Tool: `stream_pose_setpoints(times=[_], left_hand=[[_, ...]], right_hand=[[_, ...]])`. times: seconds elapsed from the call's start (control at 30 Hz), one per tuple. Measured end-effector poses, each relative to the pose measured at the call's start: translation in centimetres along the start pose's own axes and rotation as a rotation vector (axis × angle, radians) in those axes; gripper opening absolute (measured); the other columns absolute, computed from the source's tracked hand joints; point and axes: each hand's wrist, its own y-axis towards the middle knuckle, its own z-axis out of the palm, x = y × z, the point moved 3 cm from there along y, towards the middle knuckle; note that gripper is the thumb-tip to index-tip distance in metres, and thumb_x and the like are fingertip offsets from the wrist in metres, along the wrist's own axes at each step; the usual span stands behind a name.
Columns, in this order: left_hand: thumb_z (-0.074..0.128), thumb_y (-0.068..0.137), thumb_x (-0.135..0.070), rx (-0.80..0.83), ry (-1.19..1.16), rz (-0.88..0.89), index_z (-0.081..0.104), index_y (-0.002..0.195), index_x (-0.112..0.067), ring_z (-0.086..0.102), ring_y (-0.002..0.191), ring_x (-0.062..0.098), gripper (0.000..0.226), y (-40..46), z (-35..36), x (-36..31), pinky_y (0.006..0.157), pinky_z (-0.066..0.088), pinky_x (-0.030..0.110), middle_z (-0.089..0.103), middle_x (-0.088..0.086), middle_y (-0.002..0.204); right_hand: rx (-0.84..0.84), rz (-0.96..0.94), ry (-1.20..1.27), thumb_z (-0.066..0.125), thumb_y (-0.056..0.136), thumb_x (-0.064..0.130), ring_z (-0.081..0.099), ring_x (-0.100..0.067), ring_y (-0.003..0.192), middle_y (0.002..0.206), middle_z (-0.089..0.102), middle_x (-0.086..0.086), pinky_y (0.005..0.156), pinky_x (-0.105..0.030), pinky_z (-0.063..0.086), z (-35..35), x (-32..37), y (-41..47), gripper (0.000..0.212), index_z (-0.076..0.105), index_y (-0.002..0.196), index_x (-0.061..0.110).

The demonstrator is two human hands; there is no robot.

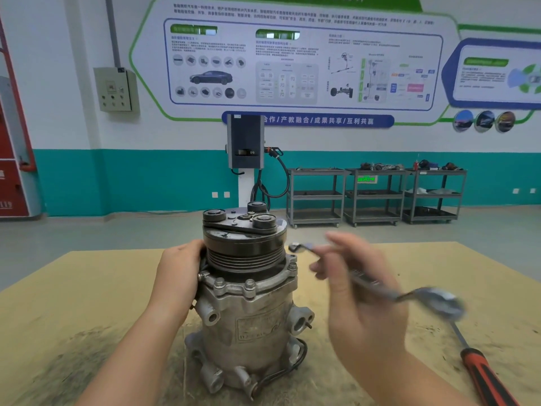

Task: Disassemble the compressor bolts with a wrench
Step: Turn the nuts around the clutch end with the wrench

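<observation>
Automotive training workshop, parts trolleys (376, 197), car posters (292, 60)

The left hand (178, 276) reaches forward on a bare forearm, palm and curled fingers pressed against the compressor's (248, 306) left side. The right hand (360, 291) is raised and motion-blurred, fingers loosely spread, holding the wrench (380, 285) across its palm.
</observation>
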Motion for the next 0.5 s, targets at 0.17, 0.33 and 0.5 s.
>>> stream_pose_setpoints(times=[0.17, 0.33, 0.5], left_hand=[[0.045, 0.095, -0.013, -0.035, 0.045, 0.001, 0.052, 0.077, 0.018, 0.041, 0.068, 0.024, 0.036, -0.2, -0.3, 0.0, 0.058, 0.029, 0.036, 0.057, 0.037, 0.084], [0.045, 0.095, -0.011, -0.205, 0.101, 0.008, 0.047, 0.058, 0.004, 0.039, 0.063, 0.028, 0.040, -2.2, -0.5, -0.3, 0.057, 0.028, 0.040, 0.052, 0.028, 0.063], [0.042, 0.096, -0.017, -0.545, 0.186, 0.007, 0.063, 0.068, -0.009, 0.049, 0.066, 0.034, 0.036, -7.0, 1.2, -1.7, 0.059, 0.033, 0.039, 0.063, 0.009, 0.067]], right_hand=[[-0.296, 0.543, 0.542, 0.045, 0.089, 0.005, 0.063, -0.023, 0.055, 0.070, 0.068, -0.011, 0.053, -0.026, 0.051, -1.4, -0.7, 1.8, 0.016, 0.049, 0.099, 0.016], [-0.387, 0.802, 0.711, 0.032, 0.093, -0.008, 0.052, -0.023, 0.041, 0.056, 0.062, -0.013, 0.041, -0.023, 0.043, -1.2, -2.2, 1.4, 0.021, 0.043, 0.095, 0.010], [-0.364, 0.816, 0.629, 0.032, 0.094, -0.006, 0.053, -0.022, 0.041, 0.056, 0.062, -0.011, 0.041, -0.022, 0.043, -0.8, -2.9, 0.7, 0.022, 0.043, 0.092, 0.012]])
